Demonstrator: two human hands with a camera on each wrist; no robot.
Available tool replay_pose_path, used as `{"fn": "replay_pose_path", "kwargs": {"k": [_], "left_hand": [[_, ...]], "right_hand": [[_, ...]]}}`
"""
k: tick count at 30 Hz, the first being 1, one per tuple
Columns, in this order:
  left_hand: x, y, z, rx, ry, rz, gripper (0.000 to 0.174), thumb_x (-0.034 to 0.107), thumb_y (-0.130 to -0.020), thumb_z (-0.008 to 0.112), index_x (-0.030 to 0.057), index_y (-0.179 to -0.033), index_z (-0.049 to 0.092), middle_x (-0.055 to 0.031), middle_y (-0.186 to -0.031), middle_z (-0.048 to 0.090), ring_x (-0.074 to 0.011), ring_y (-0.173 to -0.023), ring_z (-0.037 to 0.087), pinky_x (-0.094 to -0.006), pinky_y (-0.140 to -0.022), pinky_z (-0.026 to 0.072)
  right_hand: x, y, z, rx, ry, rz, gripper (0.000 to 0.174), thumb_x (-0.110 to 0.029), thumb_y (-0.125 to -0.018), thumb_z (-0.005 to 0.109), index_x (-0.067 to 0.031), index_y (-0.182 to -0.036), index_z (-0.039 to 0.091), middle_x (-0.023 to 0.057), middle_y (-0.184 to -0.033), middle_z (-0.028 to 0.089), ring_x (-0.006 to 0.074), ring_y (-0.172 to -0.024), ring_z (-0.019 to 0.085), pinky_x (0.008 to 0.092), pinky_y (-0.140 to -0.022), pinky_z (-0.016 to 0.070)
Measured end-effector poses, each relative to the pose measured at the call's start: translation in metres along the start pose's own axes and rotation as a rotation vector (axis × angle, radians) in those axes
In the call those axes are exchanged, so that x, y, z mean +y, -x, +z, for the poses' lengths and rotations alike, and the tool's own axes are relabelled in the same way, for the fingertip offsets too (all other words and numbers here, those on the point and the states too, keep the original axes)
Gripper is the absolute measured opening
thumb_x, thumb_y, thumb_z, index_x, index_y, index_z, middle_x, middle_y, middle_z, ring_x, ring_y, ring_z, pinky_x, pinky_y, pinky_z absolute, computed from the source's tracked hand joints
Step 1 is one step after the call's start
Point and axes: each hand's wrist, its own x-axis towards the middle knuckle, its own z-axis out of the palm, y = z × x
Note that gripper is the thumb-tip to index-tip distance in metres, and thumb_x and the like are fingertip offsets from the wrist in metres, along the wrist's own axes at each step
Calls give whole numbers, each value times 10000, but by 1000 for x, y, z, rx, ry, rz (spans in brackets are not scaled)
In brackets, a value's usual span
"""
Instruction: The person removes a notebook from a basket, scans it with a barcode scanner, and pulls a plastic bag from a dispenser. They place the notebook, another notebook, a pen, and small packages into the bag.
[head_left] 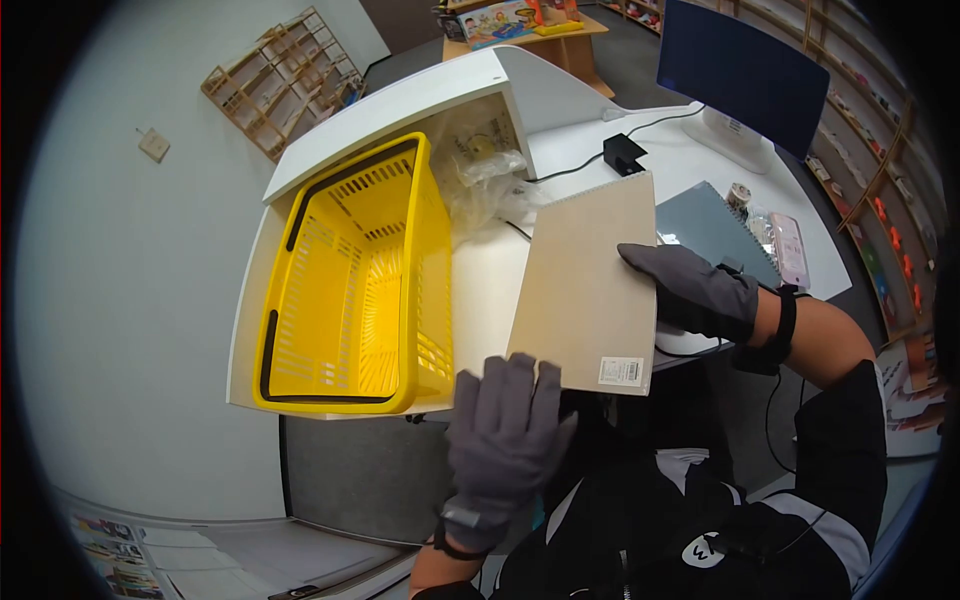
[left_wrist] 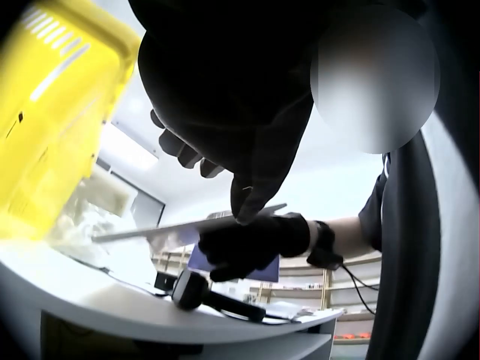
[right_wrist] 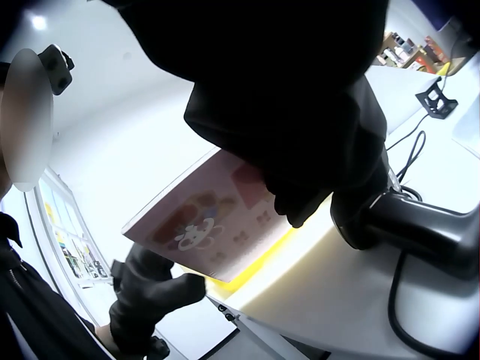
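Observation:
My right hand [head_left: 705,290] grips a spiral-bound notebook [head_left: 585,285] by its right edge, thumb on top and fingers underneath. The notebook's plain beige back cover faces up, with a white barcode label [head_left: 621,371] in its lower corner. In the right wrist view, its pink underside [right_wrist: 214,221] shows a cartoon print. My left hand [head_left: 505,425] is beside the notebook's near left corner, fingers extended and holding nothing. A black handheld barcode scanner [right_wrist: 424,229] lies on the white desk under the notebook, hidden in the head view.
A yellow shopping basket [head_left: 432,235] stands on the desk at left, with crumpled clear plastic [head_left: 475,195] beside it. Toward the right are a grey-blue spiral notebook [head_left: 705,225], a pink phone-shaped item [head_left: 789,248] and a monitor [head_left: 740,75]. A cable runs to a black stand [head_left: 625,155].

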Motion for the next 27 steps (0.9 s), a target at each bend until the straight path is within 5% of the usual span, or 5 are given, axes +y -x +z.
{"fn": "replay_pose_path", "kwargs": {"k": [7,11,20,24,27], "left_hand": [[-18,-16,96,-31,1,-264,631,335,-949,769,-49,-1434,648,-178,-1208,700,-341,-995,711,-522,-879,558],[-12,-4,117,-211,-114,-403,693,336,-941,789,-14,-1513,617,-161,-1256,762,-360,-859,752,-484,-750,587],[-17,20,133,-179,-70,-432,600,327,-1010,765,9,-1500,627,-215,-1066,813,-411,-777,791,-527,-679,608],[-15,5,110,-235,159,-548,516,310,-1041,748,37,-1465,637,-239,-938,805,-467,-785,799,-557,-670,608],[-14,5,112,-192,106,-606,446,270,-1055,724,70,-1445,637,-241,-848,780,-495,-791,792,-574,-678,615]], "right_hand": [[18,-42,-39,-126,484,-36,663,-527,-1171,599,76,-1432,686,152,-1171,800,212,-921,797,347,-760,630],[6,-37,-28,-97,608,22,711,-571,-1151,621,86,-1409,708,153,-1157,807,217,-930,803,355,-807,648],[-8,-13,-16,-288,421,-75,719,-590,-1128,677,88,-1342,783,168,-1121,832,259,-955,809,373,-947,656],[-43,13,-16,-305,678,-50,724,-636,-1060,730,42,-1284,843,172,-1046,839,273,-940,813,410,-931,652],[-63,37,-11,15,1297,-114,642,-631,-960,783,-11,-1080,896,181,-909,828,315,-883,816,462,-886,647]]}}
